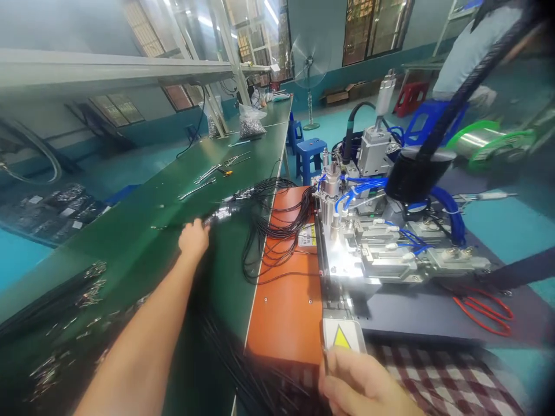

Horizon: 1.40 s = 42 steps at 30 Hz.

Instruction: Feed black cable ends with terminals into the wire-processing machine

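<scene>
My left hand point(194, 238) reaches out over the green bench, fingers closed, at the near end of a bundle of cable ends point(223, 212) with shiny tips. A thin black cable point(167, 226) with a metal tip runs out to the left from its fingers; the grip itself is partly hidden and blurred. Low in front of the machine, my right hand point(359, 381) is closed in a pinch on a thin dark piece point(325, 355), seemingly a cable end. Just behind that hand is a plate with a yellow warning triangle point(341, 336).
Coiled black cables point(281, 231) lie across the bench edge and orange panel point(286, 323). A metal machine point(381, 254) with blue air tubes stands right. More tipped cables point(91, 289) lie at left, pliers point(232, 162) further back. A person point(472, 58) sits behind the machine.
</scene>
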Each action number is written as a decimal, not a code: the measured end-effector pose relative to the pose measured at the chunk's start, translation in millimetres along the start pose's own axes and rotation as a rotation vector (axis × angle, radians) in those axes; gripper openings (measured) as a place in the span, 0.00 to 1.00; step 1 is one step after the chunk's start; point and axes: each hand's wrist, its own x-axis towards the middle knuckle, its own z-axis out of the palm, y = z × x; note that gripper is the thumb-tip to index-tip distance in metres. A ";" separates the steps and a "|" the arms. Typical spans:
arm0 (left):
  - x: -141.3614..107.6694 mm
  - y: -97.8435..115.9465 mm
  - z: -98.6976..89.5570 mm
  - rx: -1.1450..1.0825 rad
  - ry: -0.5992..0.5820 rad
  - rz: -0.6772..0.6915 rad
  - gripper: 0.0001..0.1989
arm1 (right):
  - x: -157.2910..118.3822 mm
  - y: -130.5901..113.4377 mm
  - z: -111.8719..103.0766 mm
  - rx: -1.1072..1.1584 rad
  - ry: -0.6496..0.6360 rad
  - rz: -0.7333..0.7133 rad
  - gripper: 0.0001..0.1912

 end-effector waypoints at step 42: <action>-281.2 107.2 -60.1 -1.251 -1.217 -0.261 0.15 | -18.7 -20.7 -28.8 -0.060 0.333 -0.198 0.09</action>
